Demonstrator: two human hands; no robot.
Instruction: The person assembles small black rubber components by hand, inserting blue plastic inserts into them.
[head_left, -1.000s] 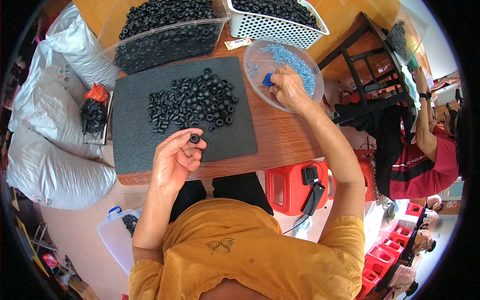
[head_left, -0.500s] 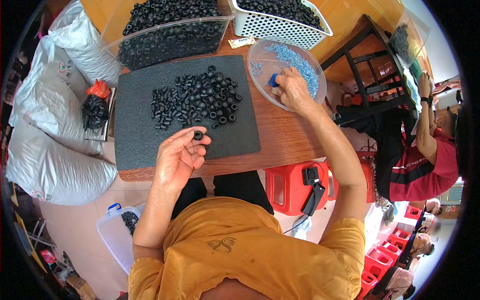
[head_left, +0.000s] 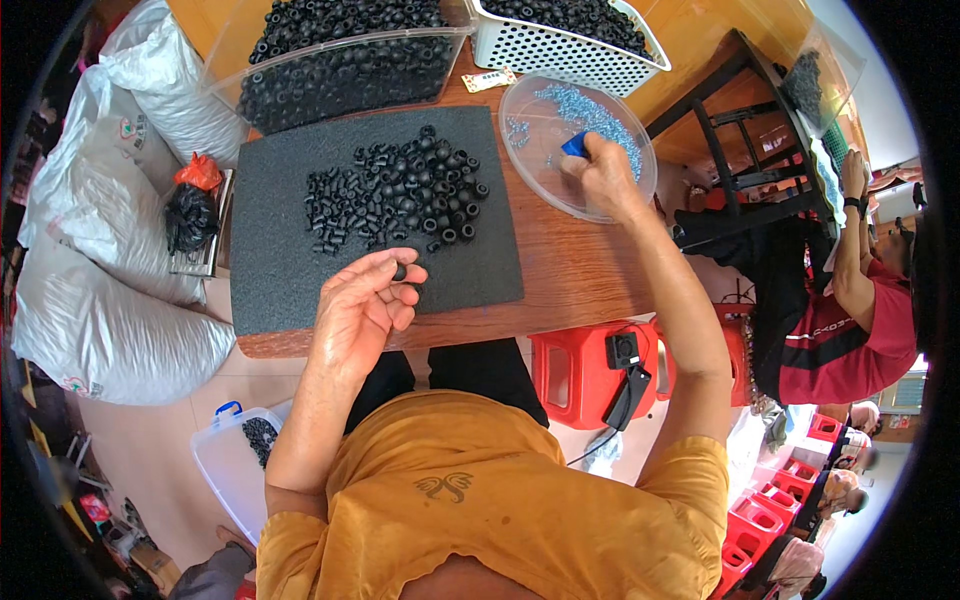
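Observation:
My left hand (head_left: 362, 305) is above the front edge of a dark grey mat (head_left: 270, 230), its thumb and fingers closed on a small round black part (head_left: 400, 272). Past it, small black pieces (head_left: 335, 210) and larger round black parts with holes (head_left: 428, 185) lie in a pile on the mat. My right hand (head_left: 608, 180) is over a round clear plastic tray (head_left: 520, 165) and grips a small blue tool (head_left: 575, 145) whose exact kind I cannot make out. Tiny light blue pieces (head_left: 600, 120) are heaped along the tray's far right side.
A clear bin (head_left: 345, 85) and a white perforated basket (head_left: 570, 62), both full of black parts, stand at the back. White sacks (head_left: 110, 290) fill the left. Red stools (head_left: 565, 375) are right of my legs; a person in red (head_left: 850, 330) sits at the right.
My right hand with the blue tool has shifted right and slightly farther away over the tray. My left hand has turned slightly, covering more of the black part. Someone's leg appears at lower left.

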